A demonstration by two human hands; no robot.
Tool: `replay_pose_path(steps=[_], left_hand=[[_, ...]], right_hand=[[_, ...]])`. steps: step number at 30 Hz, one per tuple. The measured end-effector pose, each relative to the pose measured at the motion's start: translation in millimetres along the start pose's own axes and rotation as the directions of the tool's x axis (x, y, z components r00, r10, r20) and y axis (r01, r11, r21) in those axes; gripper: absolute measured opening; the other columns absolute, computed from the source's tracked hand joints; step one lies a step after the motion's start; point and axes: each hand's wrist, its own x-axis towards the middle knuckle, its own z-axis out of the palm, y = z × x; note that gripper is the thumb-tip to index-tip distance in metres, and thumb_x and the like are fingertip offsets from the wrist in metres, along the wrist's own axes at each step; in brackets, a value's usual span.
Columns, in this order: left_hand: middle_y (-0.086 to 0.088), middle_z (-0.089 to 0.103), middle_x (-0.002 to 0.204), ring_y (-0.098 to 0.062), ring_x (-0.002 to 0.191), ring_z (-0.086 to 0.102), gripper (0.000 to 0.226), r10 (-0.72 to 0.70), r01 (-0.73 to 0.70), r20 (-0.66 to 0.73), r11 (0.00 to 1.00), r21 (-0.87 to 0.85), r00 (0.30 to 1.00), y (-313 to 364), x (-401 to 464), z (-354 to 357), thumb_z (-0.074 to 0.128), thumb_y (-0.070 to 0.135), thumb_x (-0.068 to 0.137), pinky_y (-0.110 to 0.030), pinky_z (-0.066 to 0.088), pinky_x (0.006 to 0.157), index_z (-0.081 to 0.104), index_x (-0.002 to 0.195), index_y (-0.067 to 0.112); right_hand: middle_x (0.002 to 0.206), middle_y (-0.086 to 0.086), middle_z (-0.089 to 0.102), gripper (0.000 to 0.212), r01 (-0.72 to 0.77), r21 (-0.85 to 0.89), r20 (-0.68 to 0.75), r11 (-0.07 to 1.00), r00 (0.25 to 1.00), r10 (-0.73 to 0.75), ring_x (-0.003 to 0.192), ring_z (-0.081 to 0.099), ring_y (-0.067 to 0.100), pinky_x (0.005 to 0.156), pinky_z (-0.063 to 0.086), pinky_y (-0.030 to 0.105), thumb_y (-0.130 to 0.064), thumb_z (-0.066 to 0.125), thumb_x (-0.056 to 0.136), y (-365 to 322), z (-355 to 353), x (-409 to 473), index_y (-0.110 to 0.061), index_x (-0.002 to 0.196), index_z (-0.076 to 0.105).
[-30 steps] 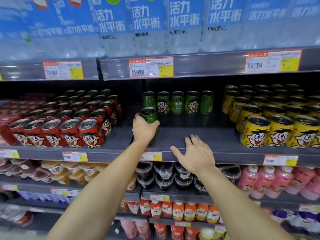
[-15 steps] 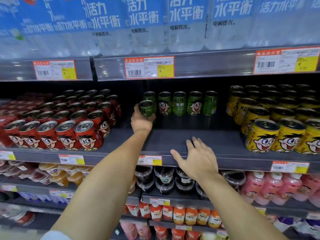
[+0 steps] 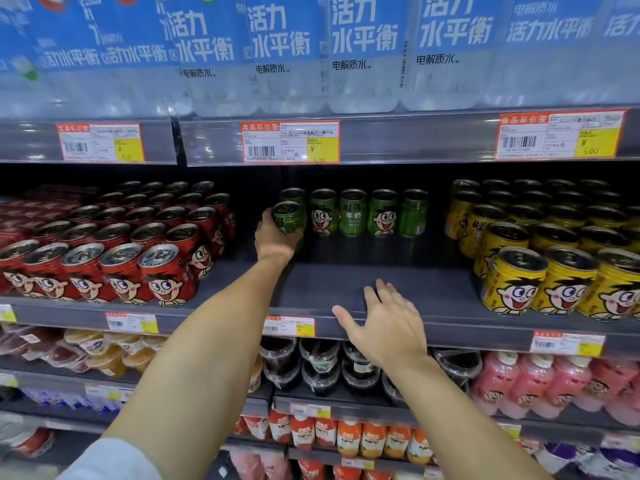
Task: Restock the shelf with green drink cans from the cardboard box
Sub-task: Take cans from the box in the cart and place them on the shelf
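My left hand (image 3: 275,239) grips a green drink can (image 3: 288,218) deep in the dark grey shelf (image 3: 346,282), just in front of the leftmost can of a back row of several green cans (image 3: 353,212). The held can looks slightly raised off the shelf and tilted. My right hand (image 3: 386,322) rests flat on the shelf's front edge, fingers spread, holding nothing. The cardboard box is out of view.
Red cans (image 3: 114,247) fill the shelf to the left and yellow cans (image 3: 540,258) to the right. Water bottles (image 3: 311,50) stand on the shelf above. Jelly cups (image 3: 322,367) and pink bottles (image 3: 533,382) sit below.
My left hand has carried the green can from mid-shelf back and up toward the row at the rear. My right hand has stayed on the shelf edge.
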Motion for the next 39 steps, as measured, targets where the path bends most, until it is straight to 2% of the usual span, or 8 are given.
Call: replay_pose_path(steps=[10, 15, 19, 22, 27, 31, 34, 39], left_hand=[[-0.011, 0.064, 0.122, -0.031, 0.115, 0.059, 0.074, 0.000, 0.000, 0.027, 1.000, 0.027, 1.000, -5, 11, 2, 0.077, 0.035, 0.075, -0.040, 0.048, 0.098, 0.045, 0.139, 0.017], [-0.008, 0.054, 0.139, -0.027, 0.128, 0.051, 0.098, -0.080, 0.086, 0.112, 0.995, -0.046, 0.990, 6, -2, -11, 0.071, 0.045, 0.083, -0.030, 0.041, 0.102, 0.010, 0.156, 0.020], [0.001, 0.060, 0.127, -0.019, 0.122, 0.055, 0.076, -0.005, 0.025, 0.139, 0.989, -0.144, 0.990, 6, -39, -34, 0.067, 0.041, 0.087, -0.026, 0.041, 0.102, 0.033, 0.150, 0.018], [0.003, 0.062, 0.125, -0.016, 0.120, 0.055, 0.052, 0.183, -0.193, 0.234, 0.981, 0.021, 0.955, -10, -85, -55, 0.064, 0.040, 0.090, -0.025, 0.040, 0.100, 0.053, 0.135, 0.017], [-0.004, 0.056, 0.137, -0.022, 0.127, 0.050, 0.045, 0.307, -0.427, 0.375, 0.855, 0.296, 0.875, -26, -133, -68, 0.052, 0.037, 0.096, -0.032, 0.039, 0.103, 0.055, 0.135, 0.015], [-0.009, 0.063, 0.116, -0.030, 0.113, 0.056, 0.032, 0.324, -0.507, 0.417, 0.723, 0.470, 0.849, -26, -150, -69, 0.040, 0.034, 0.101, -0.040, 0.043, 0.093, 0.062, 0.110, 0.013], [-0.009, 0.055, 0.129, -0.030, 0.124, 0.047, 0.039, 0.236, -0.489, 0.452, 0.632, 0.601, 0.860, -23, -156, -66, 0.027, 0.034, 0.103, -0.046, 0.035, 0.103, 0.055, 0.121, 0.014], [-0.013, 0.039, 0.148, -0.030, 0.138, 0.032, 0.050, 0.187, -0.493, 0.492, 0.609, 0.621, 0.850, -23, -161, -65, 0.026, 0.040, 0.101, -0.051, 0.020, 0.114, 0.044, 0.138, 0.013]], right_hand=[[0.164, 0.005, 0.019, 0.087, 0.000, 0.001, 0.020, 1.000, 1.000, 0.000, 0.152, 0.012, 0.019, 0.122, 0.014, 0.035, -0.077, 0.019, 0.091, -1, -1, -1, -0.018, 0.155, 0.029], [0.164, 0.005, 0.020, 0.088, -0.003, -0.012, 0.038, 1.000, 0.999, 0.004, 0.152, 0.013, 0.019, 0.121, 0.015, 0.035, -0.077, 0.018, 0.091, -1, -2, 0, -0.017, 0.155, 0.029], [0.164, 0.006, 0.019, 0.089, -0.001, -0.026, 0.075, 1.000, 0.997, 0.003, 0.152, 0.012, 0.021, 0.120, 0.016, 0.036, -0.077, 0.018, 0.091, -2, -7, 0, -0.016, 0.155, 0.027], [0.164, 0.007, 0.019, 0.088, -0.004, -0.037, 0.085, 0.999, 0.996, 0.008, 0.151, 0.014, 0.022, 0.119, 0.016, 0.036, -0.076, 0.018, 0.091, -3, -8, -2, -0.016, 0.155, 0.027], [0.165, 0.008, 0.012, 0.084, 0.019, -0.052, 0.171, 0.998, 0.985, -0.010, 0.152, 0.010, 0.024, 0.120, 0.013, 0.037, -0.071, 0.016, 0.095, -1, -14, 0, -0.014, 0.157, 0.022], [0.165, 0.010, 0.008, 0.081, 0.039, -0.073, 0.230, 0.997, 0.973, -0.022, 0.152, 0.007, 0.026, 0.122, 0.010, 0.038, -0.067, 0.016, 0.098, -2, -21, 0, -0.012, 0.157, 0.018], [0.165, 0.011, 0.008, 0.077, 0.082, -0.132, 0.228, 0.988, 0.972, -0.051, 0.152, 0.008, 0.027, 0.122, 0.011, 0.039, -0.063, 0.016, 0.100, -1, -23, -4, -0.012, 0.157, 0.017], [0.166, 0.011, 0.004, 0.077, 0.128, -0.238, 0.168, 0.963, 0.982, -0.089, 0.152, 0.004, 0.029, 0.122, 0.008, 0.045, -0.061, 0.024, 0.100, 4, -14, -22, -0.014, 0.158, 0.006]])
